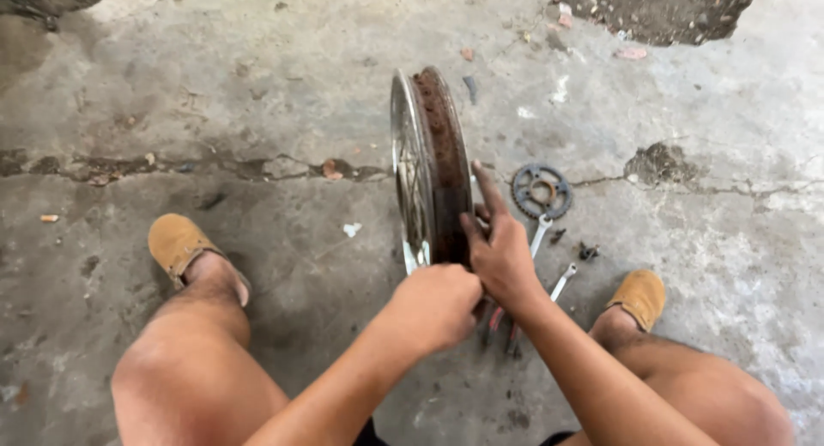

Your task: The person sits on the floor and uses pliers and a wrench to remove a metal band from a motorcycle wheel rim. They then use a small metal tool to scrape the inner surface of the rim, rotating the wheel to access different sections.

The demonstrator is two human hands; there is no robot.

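A spoked wheel rim (433, 145) with a rusty inner band stands upright on the concrete floor between my knees. My left hand (436, 307) is closed in a fist at the rim's near bottom edge; what it grips is hidden. My right hand (498, 248) rests against the rim's right side, index finger stretched up along it. Under my hands lie tools with red and dark handles (499, 326).
A dark toothed sprocket (542, 191) lies on the floor right of the rim, with two wrenches (549, 257) and small dark parts (587, 252) near it. My feet wear tan shoes, left (176, 242) and right (639, 296). A crack (215, 167) crosses the concrete.
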